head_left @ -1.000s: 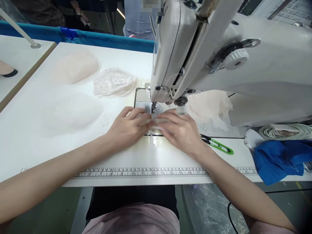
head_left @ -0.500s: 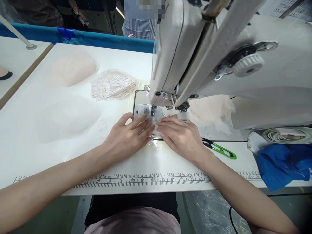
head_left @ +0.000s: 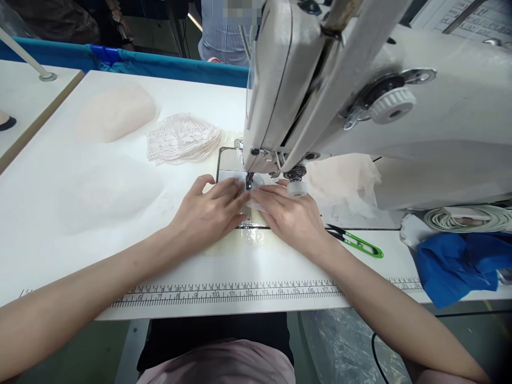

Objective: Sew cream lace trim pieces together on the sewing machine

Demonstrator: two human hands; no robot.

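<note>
At the presser foot (head_left: 249, 181) of a sewing machine, a small piece of thin, pale fabric (head_left: 256, 205) lies between my fingertips. My left hand (head_left: 210, 210) is palm down to the left of the foot, fingers outstretched on the machine bed and at the fabric's left edge. My right hand (head_left: 290, 216) rests to the right of the foot, its fingers flat on the same fabric. Much of the fabric is hidden under the fingers. Right of the foot, beneath the machine arm, lies a crumpled sheer beige fabric (head_left: 344, 178).
A stack of white lace pieces (head_left: 182, 140) lies left of the machine head (head_left: 276, 80), near sheer pale pieces (head_left: 116, 112). Green thread snips (head_left: 360, 244) sit by my right forearm. Blue cloth (head_left: 452, 266) hangs over the right edge. Another person (head_left: 224, 40) is behind the table.
Both hands have moved slightly forward toward the presser foot, and the fabric between them has advanced with them. The whole view has shifted a little.
</note>
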